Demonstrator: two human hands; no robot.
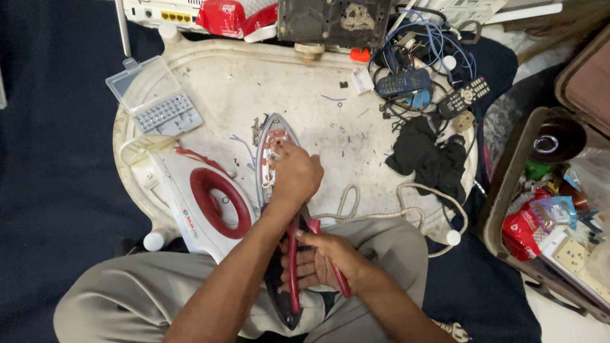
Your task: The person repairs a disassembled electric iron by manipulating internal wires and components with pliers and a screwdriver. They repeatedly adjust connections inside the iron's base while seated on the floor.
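Item 1: iron soleplate assembly (pixel 272 159), pointed tip far, lying lengthwise at the centre of a worn white desk (pixel 210 89), its near end running down over the person's lap. Item 2: left hand (pixel 296 174), resting on top of the assembly, fingers curled closed over its wiring; exactly what they pinch cannot be told. Item 3: right hand (pixel 327 257), near the lap, fingers wrapped around red-handled pliers (pixel 298 260), whose 2 handles point toward the person and whose nose is hidden under the left wrist. Item 4: white iron housing with red handle loop (pixel 210 203), lying on its side just left of the assembly, touching the desk's near-left edge. Item 5: clear plastic bit case (pixel 154 95), lid open, at the far left of the desk. Item 6: braided power cord (pixel 381 213), looping across the near right of the desk. Item 7: black cloth (pixel 426 155), bunched at the right. Item 8: dark remote control (pixel 464 96) and blue handset (pixel 402 82) among tangled wires at the far right. Item 9: open case of assorted parts (pixel 553 228) on the floor, well right of the desk.
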